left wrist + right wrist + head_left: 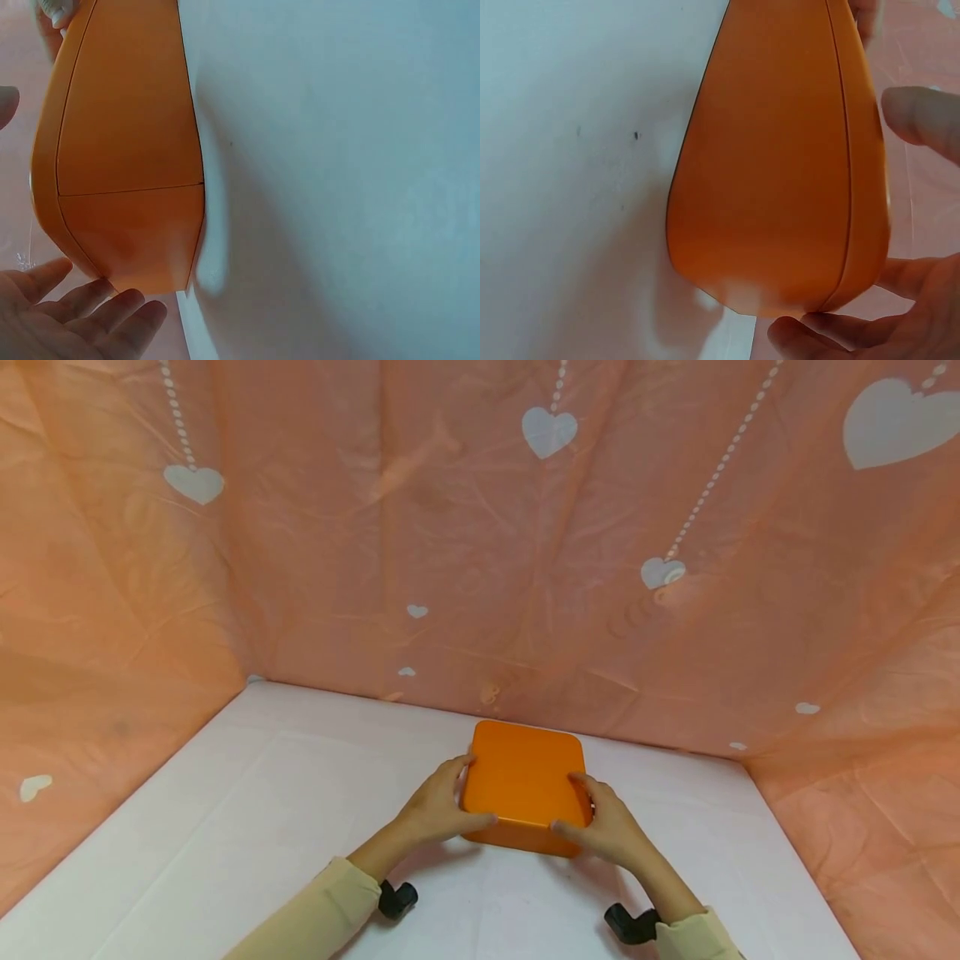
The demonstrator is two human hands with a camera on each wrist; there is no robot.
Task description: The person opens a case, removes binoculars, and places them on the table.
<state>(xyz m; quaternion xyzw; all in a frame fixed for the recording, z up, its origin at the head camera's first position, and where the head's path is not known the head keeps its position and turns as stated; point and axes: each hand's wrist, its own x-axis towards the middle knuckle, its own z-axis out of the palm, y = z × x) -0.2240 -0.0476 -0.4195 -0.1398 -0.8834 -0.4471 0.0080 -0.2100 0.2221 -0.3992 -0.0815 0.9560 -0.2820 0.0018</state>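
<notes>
Spanning orange box (525, 772) on white bench (300, 810): my left hand (437, 806) at its near left corner, my right hand (611, 827) at its near right. Both hands spread wide, thumbs (480, 820) toward box's near edge, fingers (142, 326) loosely bent beside it; cannot tell how firmly they touch. Head view alone shows box's flat top. Left wrist view adds line (127, 190) crossing box's side; right wrist view, lengthwise seam (847, 180).
</notes>
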